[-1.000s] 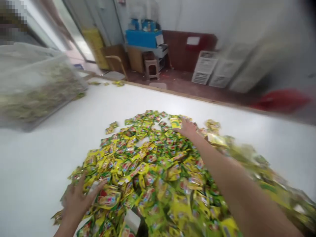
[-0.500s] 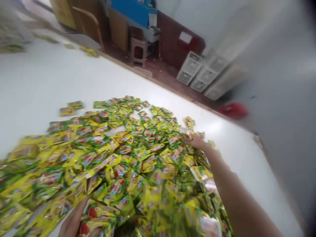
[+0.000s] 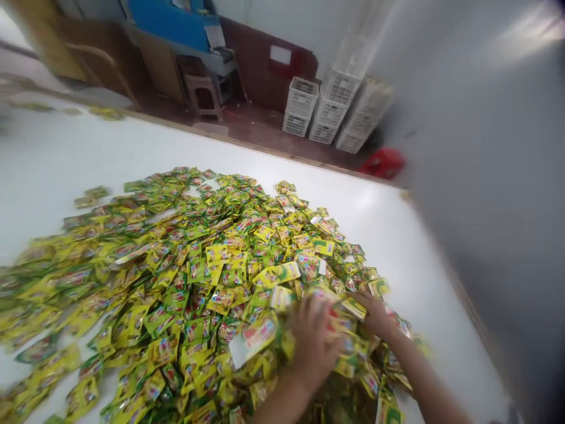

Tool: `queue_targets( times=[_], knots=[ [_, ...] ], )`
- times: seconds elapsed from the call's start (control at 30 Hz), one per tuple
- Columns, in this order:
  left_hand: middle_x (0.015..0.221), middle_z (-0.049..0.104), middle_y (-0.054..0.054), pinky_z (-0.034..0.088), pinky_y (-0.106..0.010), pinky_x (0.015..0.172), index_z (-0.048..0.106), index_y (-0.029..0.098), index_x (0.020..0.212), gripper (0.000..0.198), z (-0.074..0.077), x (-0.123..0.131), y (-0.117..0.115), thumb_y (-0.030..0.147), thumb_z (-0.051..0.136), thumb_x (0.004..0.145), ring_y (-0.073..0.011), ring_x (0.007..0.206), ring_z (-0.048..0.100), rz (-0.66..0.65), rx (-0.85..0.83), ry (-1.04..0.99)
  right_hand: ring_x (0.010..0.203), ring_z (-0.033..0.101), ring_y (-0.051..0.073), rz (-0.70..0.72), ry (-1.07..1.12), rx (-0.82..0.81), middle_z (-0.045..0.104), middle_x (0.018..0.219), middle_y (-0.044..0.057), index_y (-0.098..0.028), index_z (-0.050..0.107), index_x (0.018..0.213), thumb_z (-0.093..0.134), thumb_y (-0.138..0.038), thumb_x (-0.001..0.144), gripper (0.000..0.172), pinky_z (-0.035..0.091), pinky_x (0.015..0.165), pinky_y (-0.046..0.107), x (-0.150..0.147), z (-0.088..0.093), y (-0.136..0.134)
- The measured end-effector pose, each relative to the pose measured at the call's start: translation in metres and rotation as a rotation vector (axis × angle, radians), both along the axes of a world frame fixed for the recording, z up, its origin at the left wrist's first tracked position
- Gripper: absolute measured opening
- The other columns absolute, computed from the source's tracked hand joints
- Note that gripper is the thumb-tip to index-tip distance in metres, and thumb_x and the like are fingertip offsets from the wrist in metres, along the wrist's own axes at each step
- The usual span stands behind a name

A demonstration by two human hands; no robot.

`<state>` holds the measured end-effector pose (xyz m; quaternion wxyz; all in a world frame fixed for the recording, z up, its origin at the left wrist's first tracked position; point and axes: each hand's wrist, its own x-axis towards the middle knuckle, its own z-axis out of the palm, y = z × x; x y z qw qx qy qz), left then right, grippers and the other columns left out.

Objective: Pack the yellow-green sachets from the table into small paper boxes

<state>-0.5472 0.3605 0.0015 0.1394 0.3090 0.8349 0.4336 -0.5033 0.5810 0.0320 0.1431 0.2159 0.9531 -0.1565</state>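
A wide heap of small yellow and green packets [image 3: 220, 297] is spread over the white table [image 3: 145, 138]. My left hand [image 3: 312, 335] is over the right part of the heap, fingers spread and blurred, touching packets. Just right of it, my right hand [image 3: 373, 312] reaches into the pile's right side, fingers bent against packets; its fingertips are partly hidden, so whether it grips any is unclear. Among the packets lie flat, box-like yellow-green cartons, one [image 3: 253, 338] left of my left hand and another [image 3: 277, 274] farther up.
Beyond the table's far edge stand stacked white crates [image 3: 300, 106], a stool [image 3: 203, 94] and a red object [image 3: 383, 164]. A grey wall [image 3: 494, 153] rises at the right. A few packets [image 3: 106, 113] lie at the far left.
The view has swung right. My left hand has moved from the lower left to the heap's right part. My right hand has drawn back nearer to it. More cartons show on the heap.
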Motion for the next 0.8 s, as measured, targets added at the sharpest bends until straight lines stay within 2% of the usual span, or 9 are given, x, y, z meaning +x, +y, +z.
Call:
queue_targets(
  times=[0.07,0.13,0.23,0.33,0.43,0.5,0.57,0.67,0.8],
  knots=[
    [0.152,0.04,-0.009,0.007,-0.067,0.114,0.039,0.031,0.145,0.076,0.016,0.018,0.032,0.053,0.066,0.078,-0.036,0.143,0.024,-0.218,0.094,-0.038,0.098,0.064,0.032,-0.038,-0.05,0.018,0.068,0.103,0.009,-0.032,0.064,0.12,0.062,-0.018,0.07,0.052,0.05,0.083,0.045,0.027,0.018,0.017],
    [0.152,0.039,-0.009,0.01,-0.064,0.115,0.04,0.03,0.144,0.07,0.03,0.024,0.04,0.049,0.063,0.082,-0.033,0.143,0.025,-0.303,0.141,-0.021,0.102,0.062,0.035,-0.056,-0.073,0.024,0.067,0.105,0.011,-0.03,0.061,0.124,0.062,-0.018,0.07,0.056,0.048,0.085,0.05,0.032,0.034,0.026],
    [0.146,0.045,-0.008,0.018,-0.054,0.117,0.049,0.025,0.136,0.045,0.034,0.011,0.001,0.022,0.046,0.091,-0.0263,0.141,0.03,-0.075,0.055,0.071,0.118,0.052,0.035,-0.022,-0.048,0.01,0.06,0.123,0.015,-0.025,0.054,0.132,0.056,-0.015,0.075,0.057,0.041,0.097,0.052,-0.003,0.039,0.007],
    [0.127,0.056,-0.014,0.034,-0.054,0.106,0.059,0.017,0.12,0.037,0.006,-0.017,-0.071,0.015,0.047,0.085,-0.0321,0.125,0.046,0.312,-0.265,0.115,0.133,0.039,0.03,0.131,0.022,-0.069,0.045,0.144,0.011,-0.025,0.044,0.14,0.056,-0.013,0.075,0.067,0.032,0.108,0.047,-0.077,0.02,-0.054],
    [0.123,0.057,-0.013,0.045,-0.052,0.088,0.051,0.019,0.132,0.046,-0.034,-0.04,-0.126,0.026,0.05,0.086,-0.0348,0.115,0.052,0.327,-0.508,0.089,0.133,0.036,0.035,0.303,0.007,-0.16,0.043,0.146,0.008,-0.032,0.032,0.145,0.075,-0.026,0.062,0.094,0.025,0.109,0.058,-0.145,-0.006,-0.12],
    [0.116,0.06,-0.012,0.046,-0.048,0.086,0.046,0.02,0.136,0.052,-0.05,-0.045,-0.137,0.034,0.051,0.086,-0.0337,0.112,0.055,0.292,-0.533,0.076,0.127,0.04,0.04,0.331,-0.028,-0.174,0.051,0.137,0.015,-0.024,0.035,0.144,0.079,-0.031,0.057,0.098,0.024,0.105,0.065,-0.161,-0.019,-0.146],
    [0.116,0.06,-0.013,0.049,-0.043,0.085,0.042,0.017,0.14,0.058,-0.054,-0.038,-0.126,0.039,0.052,0.087,-0.0314,0.108,0.058,0.261,-0.474,0.017,0.12,0.046,0.039,0.333,-0.062,-0.183,0.057,0.127,0.016,-0.021,0.048,0.134,0.076,-0.033,0.06,0.08,0.029,0.102,0.062,-0.146,-0.025,-0.148],
    [0.132,0.053,-0.015,0.052,-0.04,0.087,0.04,0.018,0.142,0.055,-0.043,-0.005,-0.073,0.031,0.049,0.088,-0.0285,0.11,0.061,0.129,-0.329,-0.088,0.108,0.056,0.03,0.299,-0.113,-0.185,0.063,0.114,0.009,-0.025,0.06,0.118,0.068,-0.029,0.071,0.048,0.04,0.098,0.045,-0.082,-0.019,-0.112],
    [0.146,0.043,-0.018,0.047,-0.04,0.103,0.04,0.013,0.144,0.074,-0.019,0.046,0.025,0.008,0.054,0.072,-0.0296,0.129,0.05,-0.239,-0.122,-0.188,0.105,0.058,0.027,0.125,-0.188,-0.057,0.062,0.115,0.011,-0.026,0.056,0.126,0.056,-0.012,0.076,0.052,0.044,0.089,0.039,0.011,0.006,-0.026]
  ],
)
